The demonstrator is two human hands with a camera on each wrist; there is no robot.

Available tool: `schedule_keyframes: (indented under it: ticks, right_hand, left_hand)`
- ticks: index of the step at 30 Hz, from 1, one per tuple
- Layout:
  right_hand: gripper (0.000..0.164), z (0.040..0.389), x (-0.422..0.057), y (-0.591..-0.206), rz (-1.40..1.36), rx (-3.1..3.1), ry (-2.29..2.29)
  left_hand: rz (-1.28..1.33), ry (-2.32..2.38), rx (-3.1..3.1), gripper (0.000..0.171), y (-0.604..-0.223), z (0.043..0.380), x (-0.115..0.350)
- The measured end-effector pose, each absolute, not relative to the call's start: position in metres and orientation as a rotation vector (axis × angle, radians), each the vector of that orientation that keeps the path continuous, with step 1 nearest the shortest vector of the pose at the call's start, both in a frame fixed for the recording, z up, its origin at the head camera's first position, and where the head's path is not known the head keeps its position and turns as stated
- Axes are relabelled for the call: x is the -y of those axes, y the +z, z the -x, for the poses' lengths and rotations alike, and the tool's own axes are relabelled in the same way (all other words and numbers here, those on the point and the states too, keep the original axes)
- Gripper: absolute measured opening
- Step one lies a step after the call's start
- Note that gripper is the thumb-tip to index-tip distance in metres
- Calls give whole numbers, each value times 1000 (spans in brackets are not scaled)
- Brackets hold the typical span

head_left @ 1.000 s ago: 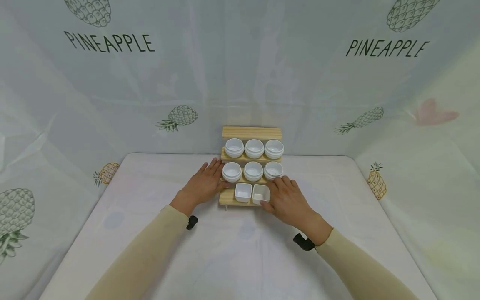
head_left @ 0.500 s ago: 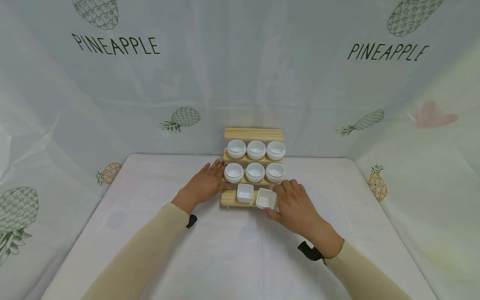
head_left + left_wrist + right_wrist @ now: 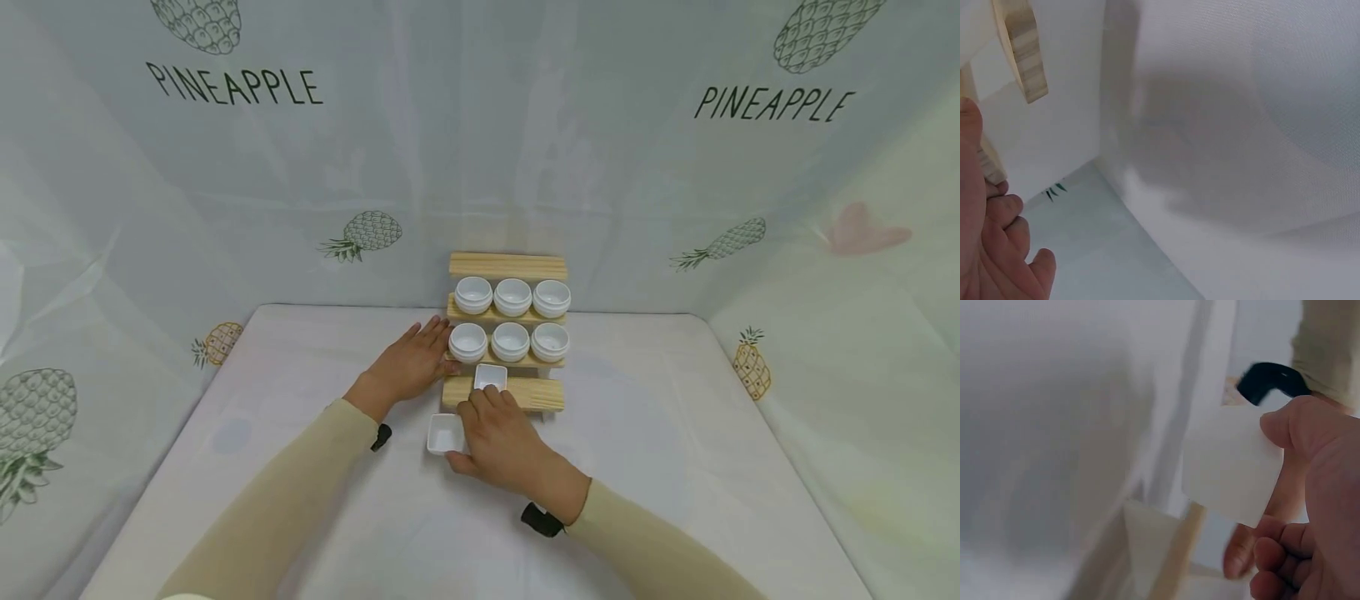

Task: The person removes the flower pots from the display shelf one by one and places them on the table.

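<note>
**Square white bowl [image 3: 444, 433] in hand, PINEAPPLE lettering [image 3: 234, 85] behind**

So the only text I can read is "PINEAPPLE", printed twice in dark capitals on the pale sheet [image 3: 480, 167] at the back, left and right, with pineapple drawings [image 3: 372, 231] around it.

The right hand [image 3: 501, 437] has that square bowl pinched, thumb [image 3: 1288, 422] on one wall, other fingers [image 3: 1272, 553] curled in close. Can't see where every fingertip lands. The bowl's just in front of the wooden rack [image 3: 536, 393], near its left corner; can't tell if it's touching the bench [image 3: 637, 475].

The left hand [image 3: 408, 364] is against the rack's left side, fingers mostly stretched out in the head view.

A second square bowl [image 3: 491, 376] sits on the bottom step, partly behind the right hand, with six round bowls [image 3: 512, 342] on the two steps above, three each.
</note>
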State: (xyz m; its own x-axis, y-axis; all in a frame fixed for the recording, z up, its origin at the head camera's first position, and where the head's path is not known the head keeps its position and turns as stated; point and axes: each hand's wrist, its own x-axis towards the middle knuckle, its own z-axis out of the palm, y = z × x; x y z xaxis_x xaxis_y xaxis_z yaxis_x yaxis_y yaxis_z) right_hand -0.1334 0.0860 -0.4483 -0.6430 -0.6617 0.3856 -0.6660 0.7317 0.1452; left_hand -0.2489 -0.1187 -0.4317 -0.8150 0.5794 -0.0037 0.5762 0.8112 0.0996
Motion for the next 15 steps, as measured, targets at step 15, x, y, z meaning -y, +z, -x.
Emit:
schedule_keyframes:
  ticks: [15]
  right_hand:
    - [49, 147, -43, -484, -1063, 2480, -159]
  left_hand:
    - [-932, 141, -2942, 77, -435, 251, 122]
